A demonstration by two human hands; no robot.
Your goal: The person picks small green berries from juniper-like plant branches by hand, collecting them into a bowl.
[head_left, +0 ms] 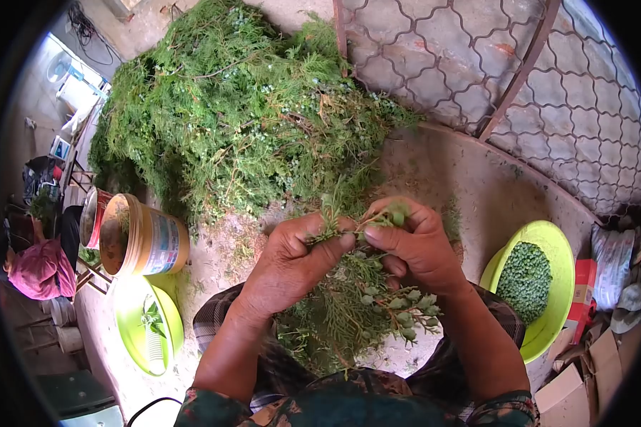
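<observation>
I see my left hand (292,260) and right hand (413,238) both pinching a green, berry-laden conifer sprig (349,228); a lime plastic bowl (559,245) of green berries sits right.

No text, brand, number or sign is legible to us anywhere in the frame.

Left of centre, the round tub (146,243) carries a wrap-around label (165,242) printed in blue, white and red. We note print on it, but the lettering is too blurred and too curved away to make out a single word.

At the right edge, the red carton (585,288) is too small and too blurred for us to tell whether it bears print.
</observation>
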